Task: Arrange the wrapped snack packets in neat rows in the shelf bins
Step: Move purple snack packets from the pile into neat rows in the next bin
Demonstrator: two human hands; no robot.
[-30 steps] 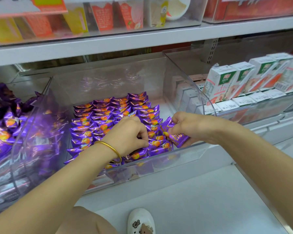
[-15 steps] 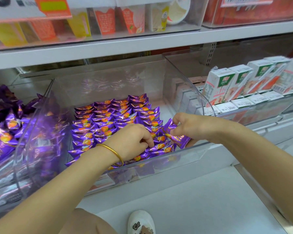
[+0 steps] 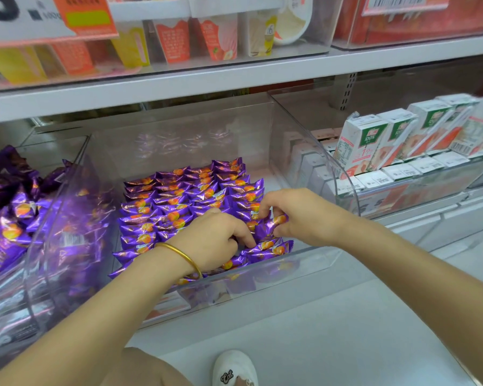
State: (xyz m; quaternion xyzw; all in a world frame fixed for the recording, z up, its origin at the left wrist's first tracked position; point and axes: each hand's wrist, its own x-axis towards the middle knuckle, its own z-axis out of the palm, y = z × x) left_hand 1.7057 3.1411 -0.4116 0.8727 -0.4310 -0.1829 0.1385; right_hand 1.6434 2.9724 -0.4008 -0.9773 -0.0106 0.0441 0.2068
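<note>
Purple foil snack packets [image 3: 179, 201] lie in rows in the middle clear bin [image 3: 304, 263]. At the rows' near right end the right hand [image 3: 299, 215] pinches a loose packet [image 3: 271, 222] between thumb and fingertips. The left hand [image 3: 215, 240] (gold bangle [image 3: 181, 253] on its wrist) is curled knuckles-up, forefinger touching the nearest packets; its other fingertips are hidden, so whether they hold anything cannot be told. Wrapper print is too blurred to read.

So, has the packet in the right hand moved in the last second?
Yes. The packet in the right hand has shifted left, away from the bin's right wall and in over the rows.
</note>
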